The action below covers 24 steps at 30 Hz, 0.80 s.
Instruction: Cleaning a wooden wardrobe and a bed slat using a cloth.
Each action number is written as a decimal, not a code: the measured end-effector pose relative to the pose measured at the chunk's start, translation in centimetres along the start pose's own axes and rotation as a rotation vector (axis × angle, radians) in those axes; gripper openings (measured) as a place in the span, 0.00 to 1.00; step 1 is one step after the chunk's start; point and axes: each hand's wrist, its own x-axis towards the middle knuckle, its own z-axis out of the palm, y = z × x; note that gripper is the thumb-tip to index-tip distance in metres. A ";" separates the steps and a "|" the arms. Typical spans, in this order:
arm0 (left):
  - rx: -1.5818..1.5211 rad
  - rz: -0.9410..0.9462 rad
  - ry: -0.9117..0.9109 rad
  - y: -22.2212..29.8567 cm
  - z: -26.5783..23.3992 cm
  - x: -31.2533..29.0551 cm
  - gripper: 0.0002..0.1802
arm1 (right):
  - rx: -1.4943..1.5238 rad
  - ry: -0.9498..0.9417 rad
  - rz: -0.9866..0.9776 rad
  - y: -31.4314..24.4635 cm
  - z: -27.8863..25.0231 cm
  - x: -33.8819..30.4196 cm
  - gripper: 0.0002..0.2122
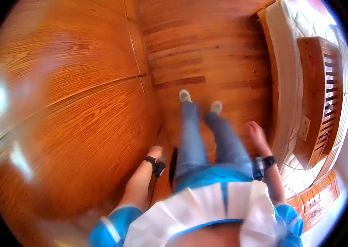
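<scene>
I stand on a wooden floor (207, 53) in blue jeans and light shoes (185, 96). My left hand (155, 152) hangs by my left thigh, close to a large wooden cabinet (67, 107). Its fingers are curled in and I see nothing in it. A black strap with a small black device (158, 166) sits on that wrist. My right hand (256, 133) hangs by my right thigh, blurred, fingers loosely apart and holding nothing. A black band (266, 162) is on its wrist. The right hand is near the side of a bed (283, 78).
The glossy wooden cabinet fills the left half of the view. A bed with a white mattress and a slatted wooden headboard (320, 94) runs along the right, with a carved wooden piece (316, 199) below it. A dark narrow strand (174, 164) hangs beside my left leg.
</scene>
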 end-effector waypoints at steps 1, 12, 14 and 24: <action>0.010 0.002 0.031 -0.2 -0.6 0.0 0.17 | -0.046 0.026 -0.086 -1.3 -0.3 0.1 0.06; -0.566 0.607 0.925 22.9 -22.0 -12.3 0.19 | 0.068 -0.217 -0.680 -14.3 -6.5 -4.8 0.20; -0.586 0.811 0.842 27.1 -22.8 -11.6 0.19 | 0.069 -0.194 -0.743 -13.9 -7.4 -5.0 0.26; -0.823 1.023 0.171 34.2 -30.4 -14.1 0.25 | 0.015 0.286 -0.920 -13.7 -11.4 -2.7 0.25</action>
